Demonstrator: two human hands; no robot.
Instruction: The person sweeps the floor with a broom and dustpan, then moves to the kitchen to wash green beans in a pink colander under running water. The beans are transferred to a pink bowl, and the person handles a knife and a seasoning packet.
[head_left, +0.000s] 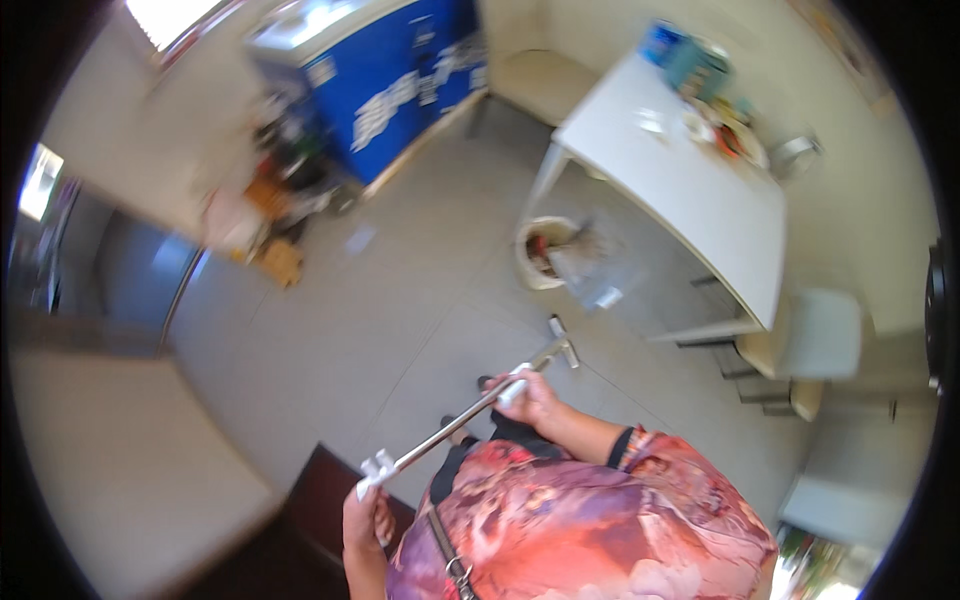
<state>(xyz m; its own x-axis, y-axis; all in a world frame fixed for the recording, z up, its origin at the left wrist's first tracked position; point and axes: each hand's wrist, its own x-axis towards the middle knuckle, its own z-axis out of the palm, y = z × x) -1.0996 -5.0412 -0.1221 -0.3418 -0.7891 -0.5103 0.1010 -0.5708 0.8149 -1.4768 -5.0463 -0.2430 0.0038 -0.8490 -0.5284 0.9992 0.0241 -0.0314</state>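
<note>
A metal pole (455, 425) with white plastic fittings runs slantwise in front of my body, low in the view. My left hand (369, 517) is closed around the white fitting at its lower-left end. Farther up the pole, my right hand (531, 399) grips it beside a white plastic piece (513, 393). The far end carries a short metal crosspiece (564, 343) just above the grey floor. What kind of tool this is, I cannot tell.
A white table (675, 180) with dishes and containers stands at the upper right. A waste bin (538, 255) sits by its leg, chairs (817, 334) beyond. A blue chest freezer (382, 90) and piled bags (240, 221) are at the upper left; a dark red chair (330, 499) is near my left hand.
</note>
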